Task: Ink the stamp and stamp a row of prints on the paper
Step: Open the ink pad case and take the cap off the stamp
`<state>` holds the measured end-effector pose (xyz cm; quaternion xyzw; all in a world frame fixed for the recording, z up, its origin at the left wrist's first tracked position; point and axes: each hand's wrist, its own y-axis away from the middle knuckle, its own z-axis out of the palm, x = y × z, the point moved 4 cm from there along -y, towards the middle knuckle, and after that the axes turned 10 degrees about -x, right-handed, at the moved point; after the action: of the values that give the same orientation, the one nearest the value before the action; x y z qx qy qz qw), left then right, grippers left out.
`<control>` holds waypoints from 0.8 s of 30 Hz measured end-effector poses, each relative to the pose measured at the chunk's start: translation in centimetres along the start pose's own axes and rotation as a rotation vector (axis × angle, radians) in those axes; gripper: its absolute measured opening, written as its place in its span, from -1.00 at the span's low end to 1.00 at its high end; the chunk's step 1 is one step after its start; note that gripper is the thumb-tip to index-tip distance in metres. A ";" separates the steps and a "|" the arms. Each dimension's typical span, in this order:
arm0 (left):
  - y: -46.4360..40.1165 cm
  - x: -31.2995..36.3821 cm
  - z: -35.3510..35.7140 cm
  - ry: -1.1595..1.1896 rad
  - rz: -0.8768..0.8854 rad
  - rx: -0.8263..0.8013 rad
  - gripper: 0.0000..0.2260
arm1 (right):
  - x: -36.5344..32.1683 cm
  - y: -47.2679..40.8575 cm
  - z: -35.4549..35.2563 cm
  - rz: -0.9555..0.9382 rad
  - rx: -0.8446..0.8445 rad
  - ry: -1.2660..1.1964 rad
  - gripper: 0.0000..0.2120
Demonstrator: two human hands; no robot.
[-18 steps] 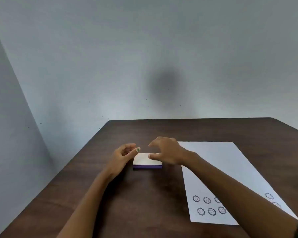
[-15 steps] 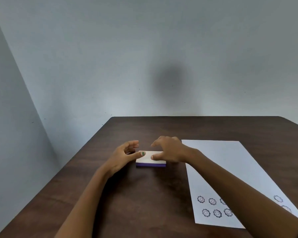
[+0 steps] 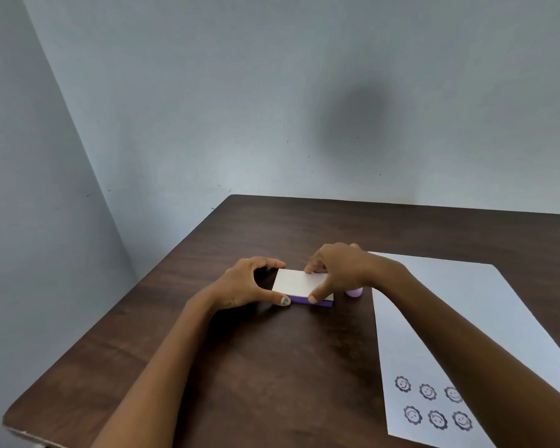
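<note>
A flat ink pad (image 3: 296, 282) with a white lid and purple base lies shut on the dark wooden table (image 3: 272, 367). My left hand (image 3: 244, 286) grips its left end, thumb on the near corner and fingers behind. My right hand (image 3: 337, 270) pinches the lid at its right part, thumb on the near edge and fingers at the far edge. A small lilac stamp (image 3: 354, 291) stands just right of the pad, mostly hidden under my right wrist. The white paper (image 3: 450, 318) lies to the right, with two rows of dark smiley prints (image 3: 432, 405) near its front.
Pale walls stand close behind and to the left of the table. The table's left edge (image 3: 120, 321) runs diagonally and its near left corner (image 3: 13, 421) is rounded. My right forearm crosses over the paper's near part.
Both hands have closed in on the ink pad and now hold its ends. The view has tilted and shifted, and the lilac stamp has come into sight beside the pad.
</note>
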<state>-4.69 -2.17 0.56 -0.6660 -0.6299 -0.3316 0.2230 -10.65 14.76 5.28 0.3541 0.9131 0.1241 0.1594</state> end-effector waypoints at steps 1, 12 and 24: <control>0.0 0.0 0.0 0.004 -0.001 -0.003 -0.36 | -0.1 0.0 0.0 -0.003 0.004 -0.003 -0.41; 0.2 -0.1 -0.2 -0.041 -0.008 -0.011 -0.35 | -0.3 0.6 -0.3 -0.032 0.033 -0.025 -0.51; 0.1 -0.5 -0.3 -0.050 -0.049 -0.014 -0.25 | -0.2 1.0 -1.2 -0.118 -0.051 -0.171 -0.70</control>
<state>-4.67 -2.69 0.42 -0.6599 -0.6490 -0.3248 0.1945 -10.35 15.17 6.79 0.3047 0.9120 0.1071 0.2529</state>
